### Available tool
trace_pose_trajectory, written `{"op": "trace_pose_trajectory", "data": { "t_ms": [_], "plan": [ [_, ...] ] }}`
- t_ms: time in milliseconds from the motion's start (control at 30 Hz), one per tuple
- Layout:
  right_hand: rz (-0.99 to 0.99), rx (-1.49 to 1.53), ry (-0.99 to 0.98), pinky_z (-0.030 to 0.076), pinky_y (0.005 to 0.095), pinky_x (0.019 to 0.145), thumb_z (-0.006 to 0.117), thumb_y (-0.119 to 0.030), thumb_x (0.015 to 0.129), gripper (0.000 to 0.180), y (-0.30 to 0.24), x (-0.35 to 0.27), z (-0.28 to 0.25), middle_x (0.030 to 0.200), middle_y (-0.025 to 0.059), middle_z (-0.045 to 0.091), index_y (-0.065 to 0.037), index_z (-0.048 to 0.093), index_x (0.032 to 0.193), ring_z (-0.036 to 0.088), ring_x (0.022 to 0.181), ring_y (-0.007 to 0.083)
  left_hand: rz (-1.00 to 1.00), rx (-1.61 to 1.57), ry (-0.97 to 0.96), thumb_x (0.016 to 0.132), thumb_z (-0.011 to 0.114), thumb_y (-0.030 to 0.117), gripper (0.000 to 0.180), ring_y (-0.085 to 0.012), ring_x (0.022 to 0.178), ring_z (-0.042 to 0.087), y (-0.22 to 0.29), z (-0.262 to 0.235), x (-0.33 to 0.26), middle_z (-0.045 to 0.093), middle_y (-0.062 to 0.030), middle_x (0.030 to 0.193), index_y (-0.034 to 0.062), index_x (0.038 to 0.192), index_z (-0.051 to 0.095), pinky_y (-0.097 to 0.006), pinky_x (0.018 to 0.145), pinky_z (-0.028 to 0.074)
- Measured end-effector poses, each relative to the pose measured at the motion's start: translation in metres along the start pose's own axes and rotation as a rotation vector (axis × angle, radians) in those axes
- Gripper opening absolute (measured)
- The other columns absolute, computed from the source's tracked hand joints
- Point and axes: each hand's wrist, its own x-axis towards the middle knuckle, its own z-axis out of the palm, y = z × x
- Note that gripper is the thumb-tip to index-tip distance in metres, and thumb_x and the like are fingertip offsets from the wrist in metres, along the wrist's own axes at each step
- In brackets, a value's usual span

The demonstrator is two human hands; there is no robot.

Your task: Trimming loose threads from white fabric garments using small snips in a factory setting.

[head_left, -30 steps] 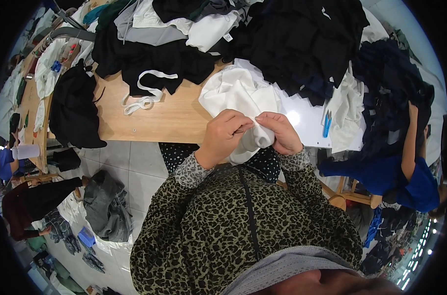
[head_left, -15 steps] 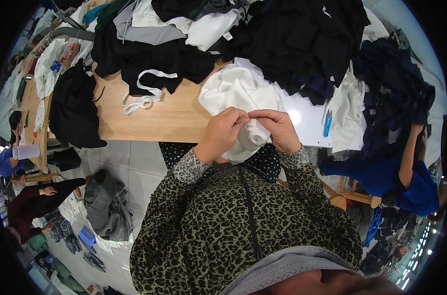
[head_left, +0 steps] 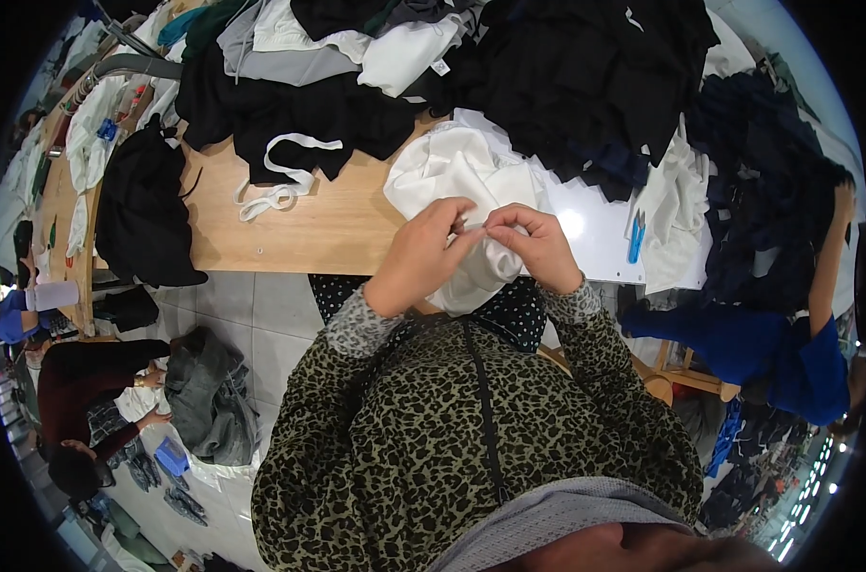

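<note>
A bunched white garment (head_left: 442,172) lies at the table's near edge, its lower end hanging over my lap. My left hand (head_left: 428,250) is over its left side, fingers curled and thumb stretched toward my other hand; what its fingertips hold is too small to make out. My right hand (head_left: 539,246) pinches the white cloth between thumb and forefinger, close to the left thumb tip. A rolled fold of the cloth sits just below the fingertips. Blue thread snips (head_left: 636,237) lie to the right, beside another crumpled white garment (head_left: 676,214).
Black garments (head_left: 585,76) are heaped along the far side of the wooden table (head_left: 299,238). A white strap (head_left: 290,181) lies to the left, near a black garment (head_left: 142,210) at the edge. Co-workers in blue (head_left: 795,367) and dark red (head_left: 75,381) are on either side.
My left hand has turned, and its forefinger has lifted away from the right fingertips. The right hand stays pinched. The co-worker at left now leans over grey cloth; the right one's arm reaches farther out.
</note>
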Motion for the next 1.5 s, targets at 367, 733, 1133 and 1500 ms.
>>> {"op": "trace_pose_trajectory", "data": {
  "t_ms": [367,733,1133,1500],
  "plan": [
    [0.218,0.273,-0.13,0.044,0.02,0.075,0.058,-0.01,0.088,0.014,-0.001,0.0,-0.005,0.087,0.0014,0.062,0.002,0.062,0.093,0.055,0.082,0.0065,-0.295,-0.104,-0.586,0.08,0.066,0.018,0.04,-0.0286,0.079,0.061,0.002,-0.029,0.007,0.061,-0.0195,0.084,0.0017,0.106,0.041,-0.034,0.069,0.047],
    [0.247,0.253,-0.191,0.044,0.0204,0.074,0.058,-0.008,0.087,0.012,-0.002,0.0,-0.005,0.087,0.0025,0.063,0.002,0.062,0.092,0.055,0.081,0.007,-0.187,-0.089,-0.585,0.079,0.069,0.012,0.033,-0.0161,0.072,0.054,0.0,-0.022,0.008,0.057,-0.0098,0.077,0.0022,0.095,0.041,-0.029,0.065,0.045],
    [0.116,0.415,-0.086,0.044,0.0238,0.085,0.055,-0.001,0.086,0.018,-0.004,-0.005,-0.007,0.098,0.0067,0.062,0.001,0.057,0.104,0.056,0.093,0.0117,-0.266,-0.313,-0.474,0.079,0.068,0.009,0.043,-0.0099,0.067,0.05,-0.007,-0.023,0.0,0.054,-0.0072,0.093,0.0039,0.113,0.043,-0.024,0.063,0.043],
    [0.138,0.295,-0.104,0.045,0.0204,0.078,0.059,0.002,0.081,0.038,-0.029,-0.014,-0.013,0.106,0.0087,0.057,-0.001,0.049,0.117,0.055,0.087,0.0089,-0.479,-0.821,-0.194,0.078,0.068,0.003,0.051,-0.0012,0.057,0.041,0.0,-0.01,-0.006,0.05,0.0035,0.081,0.0059,0.123,0.045,-0.015,0.046,0.031]
  ]
}}
